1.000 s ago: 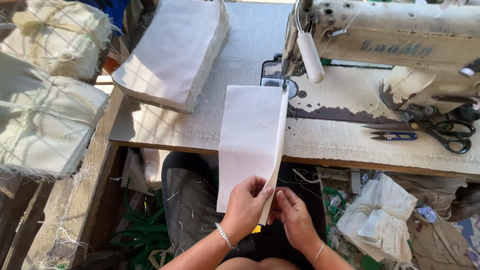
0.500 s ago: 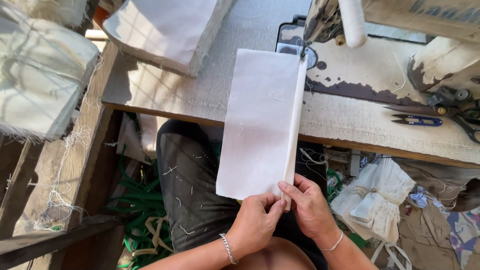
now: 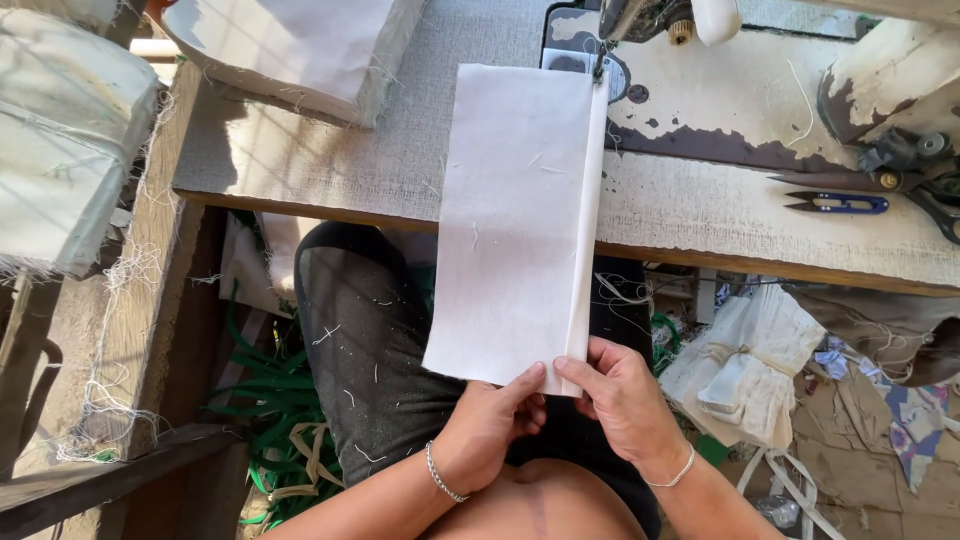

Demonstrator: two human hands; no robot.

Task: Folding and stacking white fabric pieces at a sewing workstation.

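1. At the near edge of the sewing table (image 3: pixel 300 170), we see both hands holding a long white fabric piece (image 3: pixel 515 220) by its near end.
2. The left hand (image 3: pixel 490 430) pinches the near hem, thumb on top.
3. The right hand (image 3: pixel 625 395) has its fingers clamped on the folded right edge.
4. The fabric's far end lies at the sewing machine (image 3: pixel 640 15).
5. Blue-handled snips (image 3: pixel 840 203) rest to the right.

white cloth strip (image 3: pixel 520 220), blue-handled snips (image 3: pixel 840 204), grey tabletop (image 3: pixel 350 160)
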